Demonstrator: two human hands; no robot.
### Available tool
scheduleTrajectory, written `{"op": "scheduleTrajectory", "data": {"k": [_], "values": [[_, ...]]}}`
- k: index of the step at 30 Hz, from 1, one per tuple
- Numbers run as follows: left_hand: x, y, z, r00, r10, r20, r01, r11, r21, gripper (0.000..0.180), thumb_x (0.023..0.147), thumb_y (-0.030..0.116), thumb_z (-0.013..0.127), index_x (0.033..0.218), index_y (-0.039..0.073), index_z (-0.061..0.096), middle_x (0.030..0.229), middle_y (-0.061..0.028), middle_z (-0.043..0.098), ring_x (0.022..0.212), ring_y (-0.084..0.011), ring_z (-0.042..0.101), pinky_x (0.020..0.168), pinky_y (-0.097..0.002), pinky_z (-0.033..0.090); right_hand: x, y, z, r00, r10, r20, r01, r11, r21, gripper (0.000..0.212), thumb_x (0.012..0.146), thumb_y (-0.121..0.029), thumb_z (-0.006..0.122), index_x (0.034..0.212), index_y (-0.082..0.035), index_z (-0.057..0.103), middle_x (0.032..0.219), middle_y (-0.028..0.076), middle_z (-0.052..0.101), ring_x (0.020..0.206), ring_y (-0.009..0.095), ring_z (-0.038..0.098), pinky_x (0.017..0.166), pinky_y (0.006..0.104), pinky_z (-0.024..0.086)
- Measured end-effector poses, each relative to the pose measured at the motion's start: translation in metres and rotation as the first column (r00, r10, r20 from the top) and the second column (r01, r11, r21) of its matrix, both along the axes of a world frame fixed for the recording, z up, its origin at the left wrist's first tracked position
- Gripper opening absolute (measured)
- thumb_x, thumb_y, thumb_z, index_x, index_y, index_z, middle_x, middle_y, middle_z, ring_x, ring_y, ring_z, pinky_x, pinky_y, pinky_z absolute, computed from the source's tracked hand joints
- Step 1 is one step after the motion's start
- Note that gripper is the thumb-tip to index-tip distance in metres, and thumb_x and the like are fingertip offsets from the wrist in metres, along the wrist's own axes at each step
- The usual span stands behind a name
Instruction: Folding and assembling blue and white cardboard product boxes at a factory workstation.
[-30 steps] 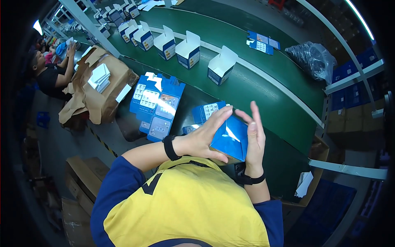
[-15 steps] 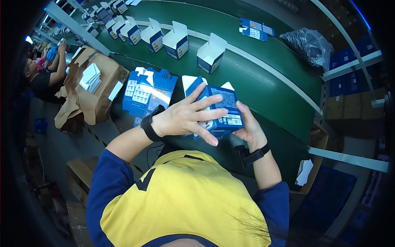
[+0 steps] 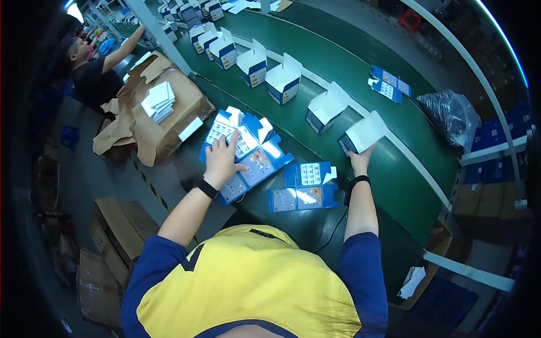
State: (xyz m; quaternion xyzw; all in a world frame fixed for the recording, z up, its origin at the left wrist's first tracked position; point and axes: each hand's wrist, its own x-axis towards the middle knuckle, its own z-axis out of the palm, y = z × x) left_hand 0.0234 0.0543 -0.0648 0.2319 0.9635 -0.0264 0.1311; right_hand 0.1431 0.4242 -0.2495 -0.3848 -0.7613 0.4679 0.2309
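My left hand, fingers spread, lies on a pile of flat blue printed cartons at the table's near left. At the right, my right hand grips a folded blue-and-white box by its near lower side, its white lid flap raised. Some of those fingers are hidden behind the box. Just left of it stands another open-topped box on the green surface. A single flat carton lies between my arms.
Several open boxes line the green surface toward the far left. A flat carton and a clear plastic bag lie far right. White folded pieces rest on a brown-paper-wrapped pile; a co-worker stands beyond.
The box that was between both hands is now at the right end of the row, still in my right hand. My left hand has let go and moved left onto the flat cartons.
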Motion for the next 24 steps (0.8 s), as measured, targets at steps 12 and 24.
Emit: {"op": "scheduleTrajectory", "data": {"k": [12, 24], "values": [[-0.015, 0.004, -0.006, 0.682, -0.280, 0.676, -0.521, 0.463, 0.717, 0.060, 0.073, 0.030, 0.077, 0.120, 0.005, 0.048, 0.113, -0.0103, 0.053, 0.105, -0.0186, 0.050, 0.089, -0.0341, 0.040, 0.039, -0.197, 0.089, 0.859, 0.001, -0.512, -0.484, 0.327, -0.811, 0.071, 0.088, -0.019, 0.062, 0.143, -0.006, 0.019, 0.138, 0.011, 0.041, 0.121, 0.022, 0.045, 0.094, 0.0366, 0.040], [0.055, 0.063, 0.039, 0.641, -0.629, 0.439, -0.417, 0.194, 0.888, 0.088, 0.072, 0.041, 0.076, 0.135, 0.001, 0.029, 0.126, -0.0132, 0.045, 0.118, -0.0231, 0.043, 0.103, -0.0348, 0.032, 0.095, -0.181, 0.163, 0.753, 0.493, -0.436, -0.566, 0.823, -0.048, 0.094, 0.070, -0.030, 0.079, 0.142, -0.007, 0.023, 0.134, 0.012, 0.044, 0.119, 0.023, 0.047, 0.097, 0.0361, 0.038]]}}
